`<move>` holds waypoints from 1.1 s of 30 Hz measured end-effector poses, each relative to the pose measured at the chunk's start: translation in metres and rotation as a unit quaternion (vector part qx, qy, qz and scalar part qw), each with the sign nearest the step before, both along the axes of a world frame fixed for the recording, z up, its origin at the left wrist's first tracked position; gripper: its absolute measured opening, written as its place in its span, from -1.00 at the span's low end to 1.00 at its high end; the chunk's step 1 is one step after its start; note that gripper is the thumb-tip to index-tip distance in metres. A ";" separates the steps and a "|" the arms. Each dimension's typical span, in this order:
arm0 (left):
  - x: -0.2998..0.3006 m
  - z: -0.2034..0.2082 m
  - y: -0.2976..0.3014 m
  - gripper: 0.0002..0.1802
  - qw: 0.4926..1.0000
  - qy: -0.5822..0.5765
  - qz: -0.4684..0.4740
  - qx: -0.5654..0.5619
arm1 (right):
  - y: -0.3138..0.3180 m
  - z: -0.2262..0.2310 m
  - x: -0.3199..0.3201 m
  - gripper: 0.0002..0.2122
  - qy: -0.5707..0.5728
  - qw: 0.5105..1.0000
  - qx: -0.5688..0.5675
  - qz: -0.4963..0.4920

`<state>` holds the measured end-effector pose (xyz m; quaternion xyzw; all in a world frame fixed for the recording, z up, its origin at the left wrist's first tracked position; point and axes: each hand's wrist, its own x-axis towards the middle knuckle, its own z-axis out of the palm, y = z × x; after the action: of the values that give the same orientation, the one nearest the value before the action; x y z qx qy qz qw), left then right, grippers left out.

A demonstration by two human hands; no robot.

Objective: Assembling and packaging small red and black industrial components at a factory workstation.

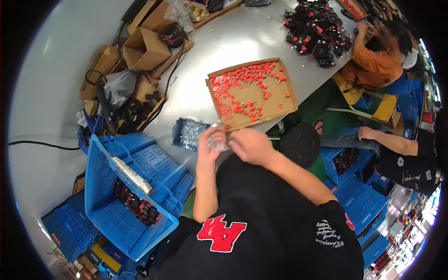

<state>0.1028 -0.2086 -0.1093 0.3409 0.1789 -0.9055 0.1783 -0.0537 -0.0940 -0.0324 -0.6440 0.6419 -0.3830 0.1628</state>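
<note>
My left hand [208,142] and my right hand [248,144] meet over the near edge of the grey table [233,42]. Together they grip a small clear plastic bag [218,139], held between the fingers of both. Just left of it sits a small blue tray [189,134] filled with small silver metal parts. Beyond my hands lies a flat cardboard sheet [280,103] strewn with several small red caps [242,84].
Blue crates [126,186] holding dark parts stand at my left. Cardboard boxes [144,49] and cables crowd the table's left side. A heap of black and red parts [317,30] lies far right, beside a person in orange [375,63]. A black stool [300,143] and another seated person [401,154] are right.
</note>
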 end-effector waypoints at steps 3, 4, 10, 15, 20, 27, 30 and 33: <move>0.046 0.002 -0.010 -0.85 0.995 0.065 0.020 0.069 | -0.002 -0.028 -0.029 -0.83 -0.050 0.981 0.129 -0.136; 0.055 0.002 -0.013 -0.85 0.999 -0.044 -0.001 -0.004 | -0.006 -0.042 -0.042 -0.83 -0.074 0.972 0.160 -0.155; 0.067 0.002 -0.023 -0.81 0.806 -0.433 -0.279 -0.292 | -0.007 -0.106 -0.081 -0.81 -0.359 0.833 0.357 -0.223; 0.064 0.021 -0.013 -0.58 0.404 -0.643 -0.459 -0.461 | 0.010 -0.100 -0.058 -0.80 -0.310 0.869 0.230 -0.311; 0.056 0.054 0.009 -0.53 0.007 -0.785 -0.236 -0.573 | 0.007 -0.060 -0.024 -0.79 -0.262 0.915 0.196 -0.235; 0.020 0.064 0.059 -0.36 0.777 -0.353 -0.252 -0.457 | 0.004 -0.010 0.030 -0.89 -0.157 0.985 0.062 -0.024; 0.003 0.051 0.082 -0.30 0.823 -0.333 -0.214 -0.408 | 0.013 -0.002 0.038 -0.85 -0.081 0.997 0.007 -0.011; 0.002 0.034 0.092 -0.43 0.837 -0.347 -0.191 -0.377 | 0.030 0.000 0.031 -0.74 -0.106 0.994 0.033 0.005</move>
<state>0.1048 -0.1169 -0.0751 0.5669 -0.3193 -0.7409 0.1666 -0.0224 -0.0639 -0.0323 -0.5976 0.6300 -0.4268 0.2526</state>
